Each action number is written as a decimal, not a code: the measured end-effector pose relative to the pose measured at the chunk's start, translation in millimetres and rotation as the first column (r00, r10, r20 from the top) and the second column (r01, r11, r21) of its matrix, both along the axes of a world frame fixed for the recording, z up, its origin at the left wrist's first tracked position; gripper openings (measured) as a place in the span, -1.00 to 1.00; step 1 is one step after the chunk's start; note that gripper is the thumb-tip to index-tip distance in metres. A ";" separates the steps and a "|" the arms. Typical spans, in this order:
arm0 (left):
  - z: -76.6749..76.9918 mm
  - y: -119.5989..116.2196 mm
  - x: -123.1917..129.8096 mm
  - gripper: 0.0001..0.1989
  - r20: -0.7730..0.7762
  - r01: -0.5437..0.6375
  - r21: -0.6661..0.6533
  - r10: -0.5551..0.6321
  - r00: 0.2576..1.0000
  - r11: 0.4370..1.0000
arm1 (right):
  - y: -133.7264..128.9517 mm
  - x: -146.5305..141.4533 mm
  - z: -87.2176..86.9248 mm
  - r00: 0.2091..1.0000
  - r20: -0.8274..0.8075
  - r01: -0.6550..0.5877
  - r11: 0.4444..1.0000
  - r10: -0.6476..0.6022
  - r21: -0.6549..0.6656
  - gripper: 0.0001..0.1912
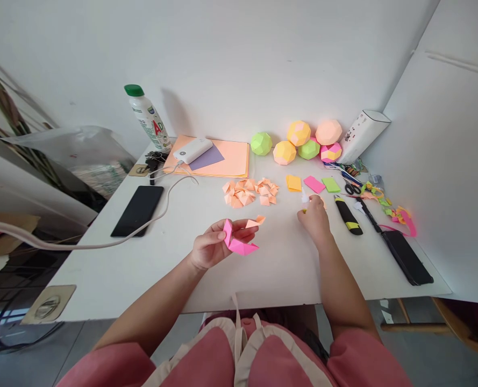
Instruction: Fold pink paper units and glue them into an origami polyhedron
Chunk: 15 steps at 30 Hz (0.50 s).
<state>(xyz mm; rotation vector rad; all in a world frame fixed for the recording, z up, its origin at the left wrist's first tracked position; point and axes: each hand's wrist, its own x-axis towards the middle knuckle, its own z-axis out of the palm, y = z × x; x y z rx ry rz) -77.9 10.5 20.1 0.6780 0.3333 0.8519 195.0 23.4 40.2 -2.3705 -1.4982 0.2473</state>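
My left hand (214,242) is closed on a curved chain of pink folded paper pieces (242,246), held above the table. A peach folded paper piece (256,221) rests at the fingertips of the same hand. My right hand (316,217) is at the table, fingers curled; a bit of white and a bit of yellow show beside them, but what they belong to is mostly hidden. Ahead of my left hand lie two clusters of peach folded paper pieces (239,193). Beyond my right hand are orange (293,183), pink (314,184) and green (331,184) paper stacks.
Several paper balls (299,133) stand along the wall. Right: a utility knife (347,216), scissors (352,188), paper scraps and a black case (407,257). Left: a phone (137,210), a cable, a power bank (193,150) on peach sheets (234,156), and a bottle (149,118).
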 end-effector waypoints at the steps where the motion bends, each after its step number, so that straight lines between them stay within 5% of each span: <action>1: -0.8 0.0 -0.4 -0.80 0.012 0.022 0.017 -0.022 1.000 1.000 | 1.2 2.4 -1.3 0.999 0.048 0.022 0.998 -0.019 -0.054 -0.57; 6: -3.4 -1.0 -0.9 -0.84 0.056 0.101 0.071 -0.105 0.993 0.992 | 5.9 9.2 -10.6 0.987 0.162 0.052 0.983 -0.023 -0.178 -0.63; 9: -2.8 -1.9 -0.3 -0.87 0.038 0.132 0.077 -0.135 0.990 0.988 | 4.9 4.8 -9.6 0.986 0.145 -0.092 0.994 0.084 0.050 -0.64; 10: -2.3 -2.1 0.0 -0.87 0.028 0.140 0.077 -0.142 0.989 0.987 | 3.1 0.9 -7.3 0.977 0.115 -0.199 0.964 0.180 0.179 -0.66; 12: -0.8 -2.5 0.9 -0.88 0.015 0.138 0.064 -0.139 0.990 0.988 | -3.1 -10.6 -1.2 0.887 -0.001 -0.415 0.800 0.461 0.433 -0.74; 15: 1.3 -3.0 2.7 -0.84 -0.002 0.117 0.023 -0.117 0.993 0.993 | -15.8 -31.8 6.7 0.515 -0.299 -0.585 0.585 0.803 0.562 -0.79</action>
